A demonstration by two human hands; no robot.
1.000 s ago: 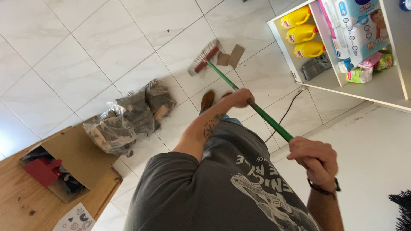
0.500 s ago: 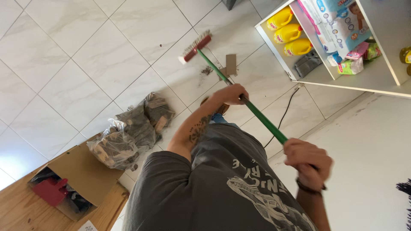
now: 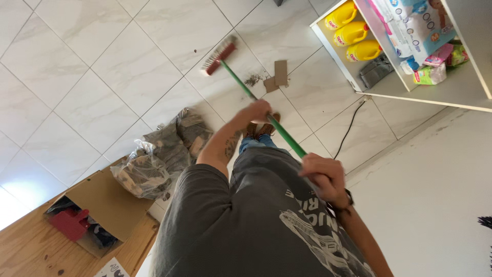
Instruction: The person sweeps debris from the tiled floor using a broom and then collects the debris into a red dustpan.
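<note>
The person holds a green-handled push broom [image 3: 256, 97] in both hands. The left hand [image 3: 258, 110] has its grip closed around the middle of the handle, and the right hand [image 3: 322, 175] has its grip closed around the upper end, close against the grey T-shirt [image 3: 246, 220]. The red broom head [image 3: 219, 55] rests on the white tiled floor [image 3: 102, 66], out ahead of the person's brown shoes [image 3: 259, 128].

Judging by how things lie, the sweeping is part done: a small dark heap of dust [image 3: 252, 79] sits gathered just beside the handle, with two scraps of cardboard [image 3: 277, 77] next to it (neither is picked up yet). A few dark specks show on the tiles near the broom head, so some floor seems left to sweep. A crumpled clear plastic bag [image 3: 154, 159] full of rubbish lies by the wooden worktop [image 3: 31, 251], apart from the heap.
</note>
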